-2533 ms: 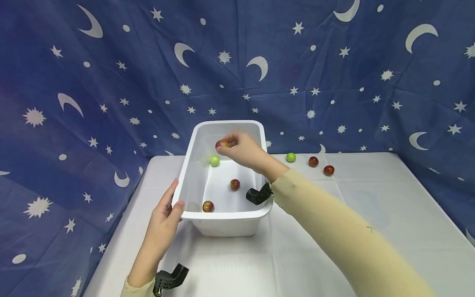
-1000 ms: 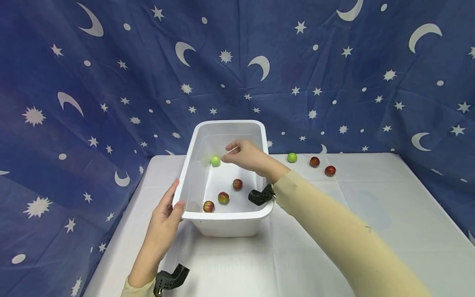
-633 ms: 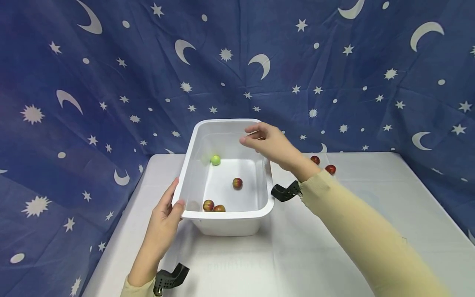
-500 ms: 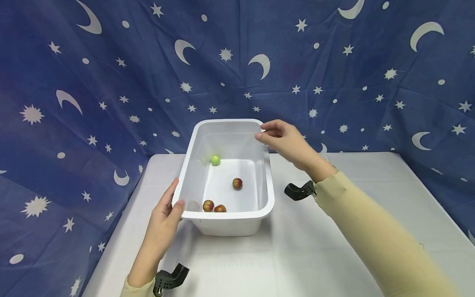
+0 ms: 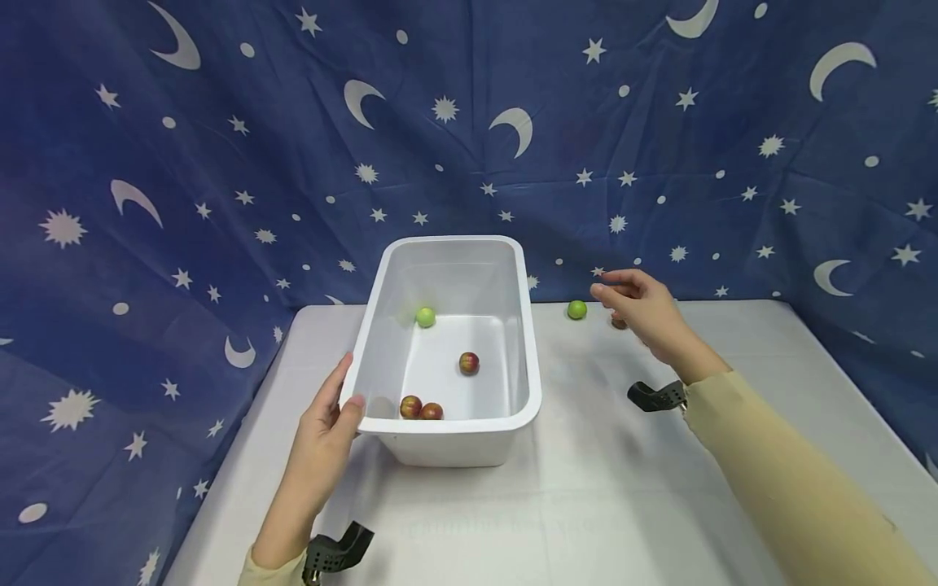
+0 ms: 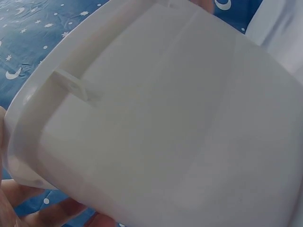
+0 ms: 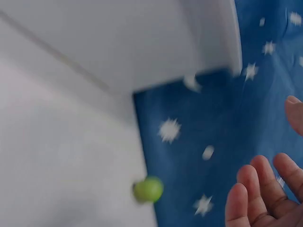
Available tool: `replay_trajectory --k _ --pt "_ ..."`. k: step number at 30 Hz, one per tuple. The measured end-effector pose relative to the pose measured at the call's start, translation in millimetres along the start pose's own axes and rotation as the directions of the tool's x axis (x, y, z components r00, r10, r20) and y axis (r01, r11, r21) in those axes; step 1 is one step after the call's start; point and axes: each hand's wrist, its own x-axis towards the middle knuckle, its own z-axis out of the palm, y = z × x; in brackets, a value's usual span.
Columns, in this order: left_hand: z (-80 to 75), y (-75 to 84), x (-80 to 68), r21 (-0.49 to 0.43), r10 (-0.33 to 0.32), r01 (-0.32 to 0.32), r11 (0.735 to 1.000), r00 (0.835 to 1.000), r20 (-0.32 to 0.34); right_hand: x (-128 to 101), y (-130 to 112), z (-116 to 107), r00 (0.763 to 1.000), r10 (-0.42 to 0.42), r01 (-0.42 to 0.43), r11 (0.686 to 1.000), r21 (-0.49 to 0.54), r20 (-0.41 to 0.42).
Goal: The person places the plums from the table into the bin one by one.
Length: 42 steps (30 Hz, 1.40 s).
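A white plastic tub (image 5: pixel 454 425) stands on the white table. In it lie a green fruit (image 5: pixel 426 317), one red fruit (image 5: pixel 469 363) mid-floor, and two red fruits (image 5: pixel 421 408) side by side at the front wall. My left hand (image 5: pixel 343 404) holds the tub's front left corner, thumb on the rim; the left wrist view is filled by the tub's outer wall (image 6: pixel 165 118). My right hand (image 5: pixel 623 295) hovers open and empty to the right of the tub, close to a green fruit (image 5: pixel 576 309) on the table. The blurred right wrist view shows that green fruit (image 7: pixel 148 189) and my fingertips (image 7: pixel 265 189).
A red fruit (image 5: pixel 619 324) peeks out from behind my right hand. A blue star-and-moon cloth (image 5: pixel 220 163) hangs behind and left of the table (image 5: pixel 586 505). Black camera mounts sit at both wrists.
My right hand let a red fruit go in the tub; it rolled to the front beside another. The hand then left the tub and moved right, toward the green fruit. The left hand stayed.
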Motion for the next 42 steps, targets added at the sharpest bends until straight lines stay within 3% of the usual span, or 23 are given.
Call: replay_trajectory --k 5,16,20,27,33,38,42 --pt "0.0 0.0 -0.4 0.008 -0.005 0.005 1.000 1.000 0.000 1.3 35.6 -12.9 0.994 0.081 -0.081 0.997 -0.001 -0.076" --pt "-0.1 -3.8 -0.1 0.022 -0.012 0.012 1.000 1.000 -0.007 7.1 88.6 -23.3 0.973 0.131 -0.134 0.991 -0.006 -0.190" --pt "-0.6 -3.2 -0.1 0.023 -0.018 0.018 1.000 1.000 -0.013 8.8 100.5 -21.9 0.956 0.187 -0.185 0.982 0.031 -0.227" --pt "-0.1 -1.9 0.2 0.007 -0.011 0.011 1.000 1.000 -0.006 13.2 113.2 -20.3 0.901 0.316 -0.308 0.948 0.075 -0.297" --pt "0.3 -3.2 0.3 0.021 -0.015 0.015 1.000 1.000 -0.002 17.6 121.6 -20.0 0.883 0.370 -0.346 0.929 0.130 -0.290" --pt "1.0 -3.2 0.2 0.027 -0.014 0.014 1.000 1.000 0.007 19.9 128.8 -20.3 0.844 0.449 -0.418 0.893 0.166 -0.292" --pt "0.4 -1.4 0.3 0.031 -0.010 0.010 0.999 1.000 -0.001 23.3 130.7 -22.1 0.841 0.464 -0.443 0.886 0.140 -0.278"
